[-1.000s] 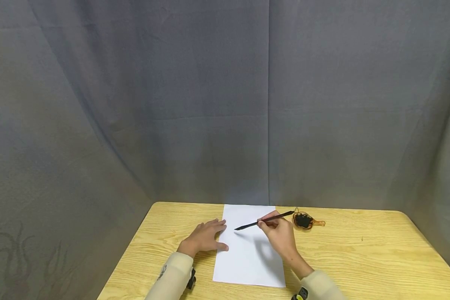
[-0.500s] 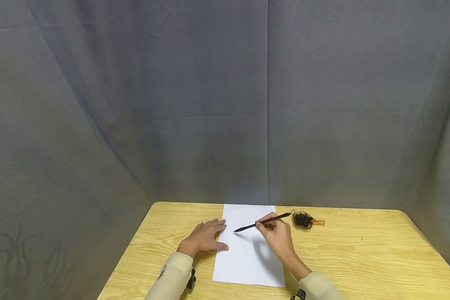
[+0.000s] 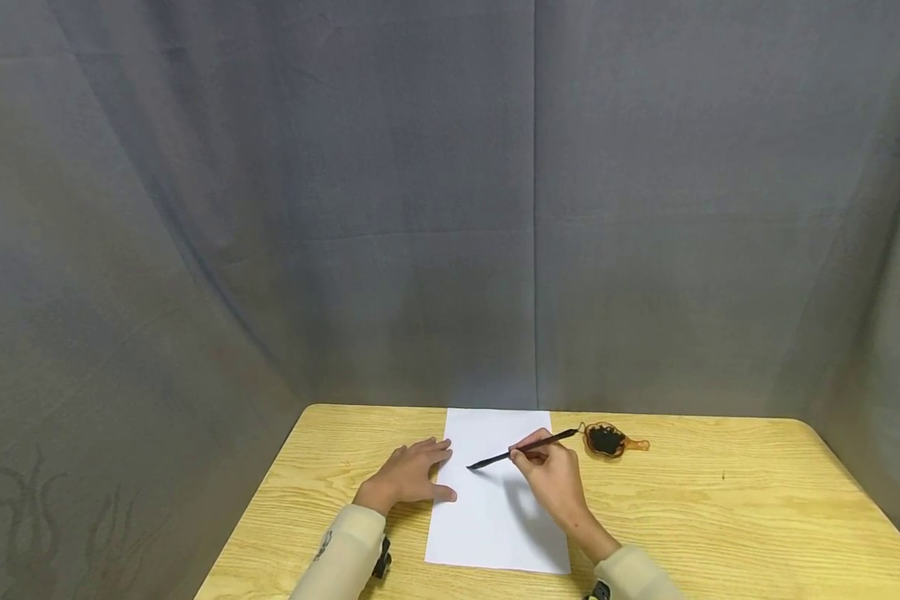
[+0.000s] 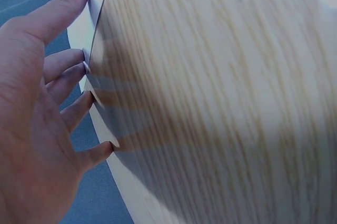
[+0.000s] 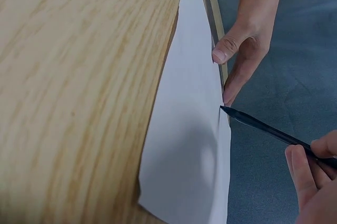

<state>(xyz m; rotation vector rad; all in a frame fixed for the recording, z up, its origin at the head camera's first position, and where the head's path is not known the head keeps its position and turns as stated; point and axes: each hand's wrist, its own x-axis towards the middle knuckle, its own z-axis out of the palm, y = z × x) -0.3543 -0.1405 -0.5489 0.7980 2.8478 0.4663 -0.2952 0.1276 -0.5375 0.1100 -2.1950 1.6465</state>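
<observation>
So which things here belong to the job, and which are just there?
Part of the job:
- brush, held in the right hand
- white paper, with the left hand at its edge
- amber dish holding black stuff, probably ink

Just there:
- grey curtain behind
- dark wrist gadget
- wooden table, merely the work surface

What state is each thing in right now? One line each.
Left hand: fingers spread, fingertips and thumb at the paper's left edge.
Right hand: pinching the brush.
Brush: slanted, tip down at the paper; contact hard to confirm.
Paper: lying on the table, no marks visible.
Dish: set on the table, black contents inside.
Curtain: hanging, creased.
</observation>
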